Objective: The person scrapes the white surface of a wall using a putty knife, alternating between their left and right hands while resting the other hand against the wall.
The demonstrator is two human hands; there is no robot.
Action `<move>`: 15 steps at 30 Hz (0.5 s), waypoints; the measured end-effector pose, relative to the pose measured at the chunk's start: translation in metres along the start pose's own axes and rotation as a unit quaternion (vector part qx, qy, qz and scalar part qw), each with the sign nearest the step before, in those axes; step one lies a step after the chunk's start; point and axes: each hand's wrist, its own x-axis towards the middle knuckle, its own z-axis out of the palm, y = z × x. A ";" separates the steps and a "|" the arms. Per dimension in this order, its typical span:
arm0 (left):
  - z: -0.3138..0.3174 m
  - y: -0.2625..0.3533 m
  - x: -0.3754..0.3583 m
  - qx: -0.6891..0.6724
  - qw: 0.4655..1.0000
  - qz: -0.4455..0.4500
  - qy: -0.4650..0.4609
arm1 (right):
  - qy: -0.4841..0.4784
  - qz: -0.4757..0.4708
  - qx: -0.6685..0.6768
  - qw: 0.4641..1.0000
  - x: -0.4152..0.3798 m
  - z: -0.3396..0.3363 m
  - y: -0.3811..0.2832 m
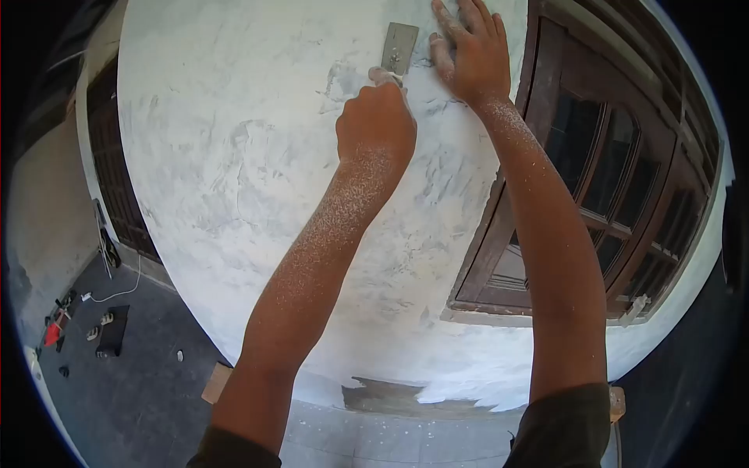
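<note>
My left hand point(378, 125) is wrapped round the handle of a putty knife point(399, 48), the thumb up near the base of the blade. The grey metal blade points upward and lies close against the whitish wall point(257, 187); its handle is hidden in my fist. To the right of it, my right hand point(477, 58) rests on the wall with its fingers stretched out, beside the window frame. White dust covers both wrists and the left forearm. Patchy grey and white smears mark the wall around both hands.
A brown wooden window point(605, 156) with glass panes is at the right. On the dark floor point(156, 390) at lower left lie a red tool point(53, 334), a black object point(113, 331) and a white cord point(117, 295). Behind stands a dark door point(117, 164).
</note>
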 end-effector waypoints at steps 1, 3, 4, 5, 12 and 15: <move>0.007 -0.004 -0.010 -0.011 0.999 -0.032 -0.009 | -0.004 0.002 -0.003 1.000 -0.001 0.001 -0.001; 0.005 -0.004 -0.001 -0.021 0.999 -0.049 -0.006 | 0.008 0.005 -0.017 1.000 0.004 -0.002 -0.001; 0.000 0.000 0.015 -0.032 0.999 -0.019 0.031 | 0.003 0.008 -0.013 1.000 0.004 -0.004 -0.002; -0.007 0.005 0.030 -0.043 0.997 0.010 0.068 | -0.004 0.010 -0.008 1.000 0.004 -0.005 -0.003; 0.001 0.003 -0.013 -0.040 0.998 -0.053 -0.019 | -0.004 0.004 -0.004 1.000 0.001 -0.004 -0.004; -0.010 0.008 0.015 -0.028 0.999 -0.026 -0.021 | 0.000 0.005 -0.019 1.000 0.002 -0.002 -0.002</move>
